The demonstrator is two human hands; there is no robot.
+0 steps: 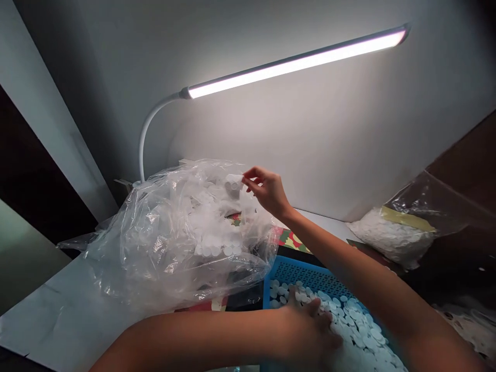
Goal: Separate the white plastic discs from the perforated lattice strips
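Observation:
My right hand is raised at the right side of a large clear plastic bag. Thumb and fingers pinch the edge of a thin white piece with rounded outlines, which hangs over the bag's contents. Inside the bag are many similar thin white pieces, partly blurred by the plastic. Low in the view, my left hand lies with fingers spread on small white round discs. These discs fill a blue perforated plastic basket, whose near part is hidden by my arms.
A lit bar lamp on a white gooseneck hangs above the table, before a pale wall. At right stands another clear bag of white material with a yellow strip. A patterned red, green and yellow surface shows behind the basket.

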